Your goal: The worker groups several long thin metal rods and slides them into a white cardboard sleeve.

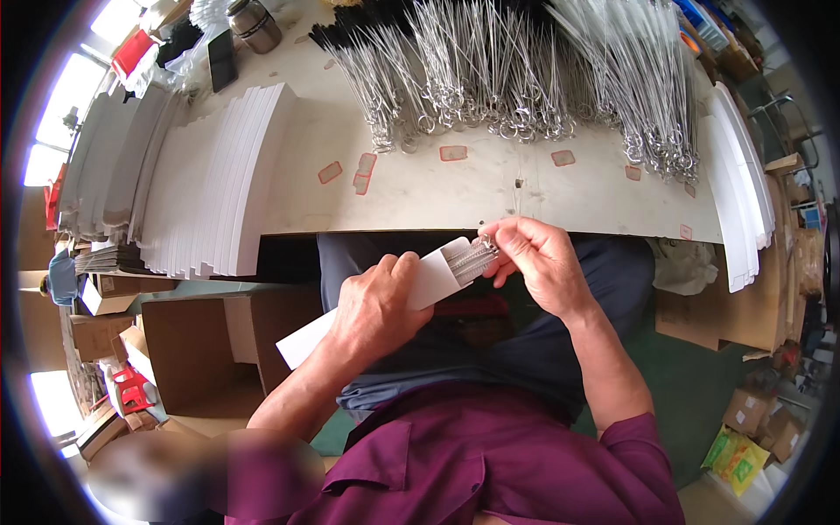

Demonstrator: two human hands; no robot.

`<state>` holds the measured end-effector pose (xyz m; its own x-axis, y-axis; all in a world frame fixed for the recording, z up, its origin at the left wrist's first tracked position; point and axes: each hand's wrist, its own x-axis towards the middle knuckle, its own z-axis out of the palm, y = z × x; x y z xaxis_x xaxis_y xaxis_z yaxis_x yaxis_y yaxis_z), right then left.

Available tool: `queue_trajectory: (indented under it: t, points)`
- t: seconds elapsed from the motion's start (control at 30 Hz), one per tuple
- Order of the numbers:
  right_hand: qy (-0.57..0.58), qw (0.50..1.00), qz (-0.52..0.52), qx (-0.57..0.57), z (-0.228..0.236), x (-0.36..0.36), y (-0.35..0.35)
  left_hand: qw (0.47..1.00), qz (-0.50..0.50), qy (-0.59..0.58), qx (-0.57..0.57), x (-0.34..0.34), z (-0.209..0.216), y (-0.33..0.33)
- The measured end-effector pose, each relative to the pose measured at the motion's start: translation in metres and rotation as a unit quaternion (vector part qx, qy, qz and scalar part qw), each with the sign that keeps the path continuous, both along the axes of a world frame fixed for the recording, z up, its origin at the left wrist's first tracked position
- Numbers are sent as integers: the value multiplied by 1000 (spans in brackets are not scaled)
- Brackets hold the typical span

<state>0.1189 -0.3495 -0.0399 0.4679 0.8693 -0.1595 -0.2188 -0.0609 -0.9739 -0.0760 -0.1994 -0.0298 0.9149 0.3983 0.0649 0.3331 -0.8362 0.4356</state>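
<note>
My left hand (374, 302) is wrapped around a long, narrow white cardboard box (435, 278), tilted over my lap with its open end up and to the right. Out of that end stick the looped ends of a bundle of twisted-wire brushes (473, 260); the rest of them is hidden inside. At the loops, the thumb and fingers of my right hand (535, 262) are pinched together on the wire. On the table beyond lie big heaps of similar wire brushes (490, 79), ring ends toward me, some with black bristles at the far end.
Flat white cartons (219, 175) are stacked at the table's left, with more white cartons (739, 188) at its right edge. A steel flask (254, 26) and a dark phone (222, 61) are at the back left. An open brown box (201, 350) stands on the left below the table.
</note>
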Motion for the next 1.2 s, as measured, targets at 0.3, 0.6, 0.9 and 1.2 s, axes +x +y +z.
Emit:
queue_trajectory:
  t: [0.3, 0.6, 0.9, 1.2]
  points:
    - [-16, 999, -5, -27, -3, -6, 0, 1000, -10, 0, -7, 0, -1, -1]
    - [-136, 988, -30, -66, -5, -10, -1, 1000, -1, 13, 8, -1, -7, -3]
    - [22, 996, -27, -78, -2, -3, -4, 1000, -12, 3, 21, 0, -9, -3]
    - [13, 998, -22, -57, -4, -7, -5, 1000, -10, -2, 12, 0, -8, -6]
